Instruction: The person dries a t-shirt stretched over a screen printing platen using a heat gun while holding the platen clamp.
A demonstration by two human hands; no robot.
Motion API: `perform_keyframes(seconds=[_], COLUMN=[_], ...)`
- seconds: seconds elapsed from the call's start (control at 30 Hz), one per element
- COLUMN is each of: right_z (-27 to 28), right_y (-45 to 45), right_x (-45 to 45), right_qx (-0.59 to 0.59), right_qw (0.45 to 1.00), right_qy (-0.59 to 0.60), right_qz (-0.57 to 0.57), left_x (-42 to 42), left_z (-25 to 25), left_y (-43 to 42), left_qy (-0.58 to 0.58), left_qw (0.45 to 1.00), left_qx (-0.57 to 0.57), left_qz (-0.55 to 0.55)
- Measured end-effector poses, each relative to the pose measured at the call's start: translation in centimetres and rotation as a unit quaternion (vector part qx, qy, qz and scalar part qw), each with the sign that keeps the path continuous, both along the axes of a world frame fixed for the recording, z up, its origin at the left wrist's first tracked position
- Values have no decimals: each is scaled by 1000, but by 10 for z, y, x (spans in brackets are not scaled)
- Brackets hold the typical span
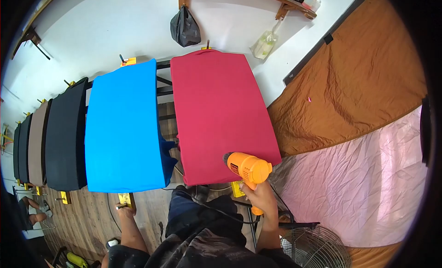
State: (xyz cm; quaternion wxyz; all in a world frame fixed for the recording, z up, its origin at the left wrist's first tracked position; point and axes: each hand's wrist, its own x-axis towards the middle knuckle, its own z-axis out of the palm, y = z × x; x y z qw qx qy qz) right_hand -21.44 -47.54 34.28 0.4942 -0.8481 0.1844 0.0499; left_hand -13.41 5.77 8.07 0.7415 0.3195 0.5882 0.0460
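Observation:
My right hand (260,197) is closed around the handle of an orange heat gun (249,167). Its dark nozzle points left, over the lower part of a red cloth-covered board (216,111). At the near end of the board with blue cloth (122,134), my left hand (125,212) has its fingers curled at a yellow block (125,200). A short dark rod sticks out of that block at my fingers, and the grip on it is partly hidden. Another yellow block (237,189) shows under the red board's near edge.
Black (66,139) and brown (37,146) covered boards continue leftward. A cord hangs from the heat gun across my front. A wire-caged fan (317,247) stands lower right, beside brown and pink sheets (340,185). Another person's leg (37,217) is at far left.

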Motion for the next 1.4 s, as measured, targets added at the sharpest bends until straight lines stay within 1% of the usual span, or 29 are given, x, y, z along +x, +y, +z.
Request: perform_keyframes(seconds=[0.07, 0.17, 0.27, 0.37, 0.43, 0.47, 0.53, 0.6, 0.63, 0.67, 0.73, 0.77, 0.83, 0.87, 0.97, 1.07, 1.1, 1.17, 1.27, 1.37, 1.4], right_z=[-1, 6, 3, -5, 3, 6, 6, 6, 7, 7, 5, 4, 8, 9, 8, -2, -7, -13, -12, -15, -17], right_y=[5, 7, 14, 21, 23, 24, 30, 34, 35, 35, 32, 31, 36, 38, 29, 26, 22, 16, 13, 9, 8], right_x=[3, 4, 3, 3, -1, -1, 4, 7, 9, 12, 12, 13, 22, 25, 25, 31, 32, 35, 42, 47, 49], right_qx=[-40, -7, -65, -99, -24, 15, -14, -36, -44, -51, -19, -1, -25, -38, -27, -3, -30, -83, -55, -72, -55], right_qw=[999, 1000, 991, 986, 996, 998, 997, 996, 996, 996, 998, 999, 999, 998, 999, 998, 998, 993, 997, 996, 997], right_qy=[-25, -23, -119, -129, -77, -51, -68, -72, -70, -69, -57, -49, -34, -27, -21, -30, -49, -87, -51, -60, -57], right_qz=[-10, 0, -3, -24, -24, -22, -32, -34, -31, -26, -20, -15, -33, -44, -10, -53, -34, 2, -20, -3, -13], left_x=[-3, -7, -8, -8, -1, -1, 0, -5, -5, -7, -3, 0, 1, 0, 1, 2, 2, 1, 1, -2, -2], left_z=[-5, -18, -38, -53, -6, -9, -4, -34, -38, -42, -2, 10, 23, 18, 24, 31, 32, 30, 29, 13, 10], left_y=[6, 18, 32, 38, 0, 5, 3, 22, 23, 25, -2, -9, -17, -13, -14, -18, -20, -18, -19, -12, -9], left_qy=[25, 55, 75, 92, 93, 110, 124, 72, 45, 57, 80, 87, 100, 88, 88, 112, 120, 98, 84, 63, 53], left_qw=[999, 997, 995, 993, 992, 991, 989, 996, 998, 997, 994, 993, 993, 995, 996, 993, 991, 994, 995, 995, 996], left_qx=[25, 52, 63, 71, 88, 80, 78, 53, 40, 50, 73, 68, 58, 23, 17, 48, 62, 54, 55, 70, 71], left_qz=[6, 5, 0, -3, 16, 10, -12, 3, 11, 15, 28, 32, 38, 40, 27, 13, 9, -7, -8, 18, 16])
